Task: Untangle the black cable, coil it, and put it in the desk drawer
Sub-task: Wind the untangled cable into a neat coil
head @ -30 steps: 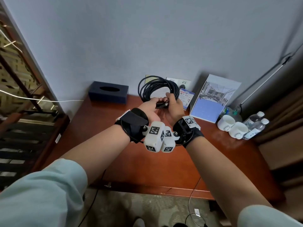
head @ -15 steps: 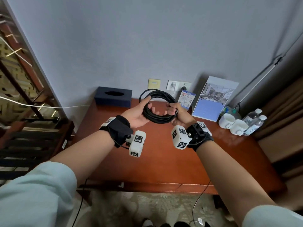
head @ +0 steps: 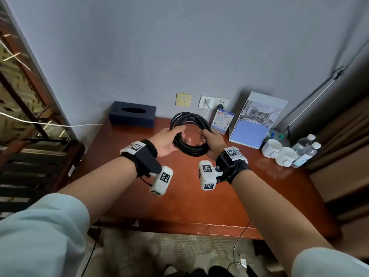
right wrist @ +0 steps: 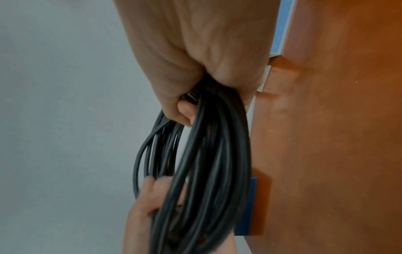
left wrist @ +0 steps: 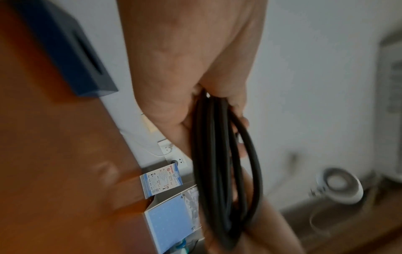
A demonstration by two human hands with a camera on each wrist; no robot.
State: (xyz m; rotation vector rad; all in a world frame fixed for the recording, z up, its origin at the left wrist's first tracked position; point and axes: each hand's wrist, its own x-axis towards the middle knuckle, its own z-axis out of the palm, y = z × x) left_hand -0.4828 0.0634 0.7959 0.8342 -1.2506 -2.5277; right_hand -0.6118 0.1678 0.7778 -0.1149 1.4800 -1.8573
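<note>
Tabletop (head: 199,188): red-brown wood, against grey wall; front edge carrying what looks like the drawer face, closed, no opening visible.

Brochure stand (head: 257,118): upright at right rear, interior photo above a blue panel; no text legible.

Tissue box (head: 132,114): dark blue, left rear, against wall.

Cable (head: 189,134): black, already coiled into a round multi-turn hoop, held clear above the tabletop between both hands, tilted toward the wall. No loose tail or plug discernible.

Left hand (head: 166,139): gripping the coil's left side, thumb over the top, fingers curled through the ring from below.

Right hand (head: 212,139): closed round the coil's right side, turns bunched in the fist per right wrist view.

Cups (head: 279,152): two white, right of stand. Bottles (head: 305,148): two clear, white caps, labels unreadable.

Card (head: 222,120): small, blue-bordered, propped below the wall sockets (head: 214,101); printed text and a red round emblem present, too small to read. Square-patterned markers on wrist cameras; no brand readable anywhere.

Stage, judged: untangling and coiling done; stowing in drawer remaining.

Risks, judged: coil unsecured, so springing open or shedding turns likely once one hand lets go to pull the drawer; turns already fanned apart in right wrist view. Snagging of a stray loop on the drawer edge possible. Sweeping the coil rightward risks knocking cups or bottles.
</note>
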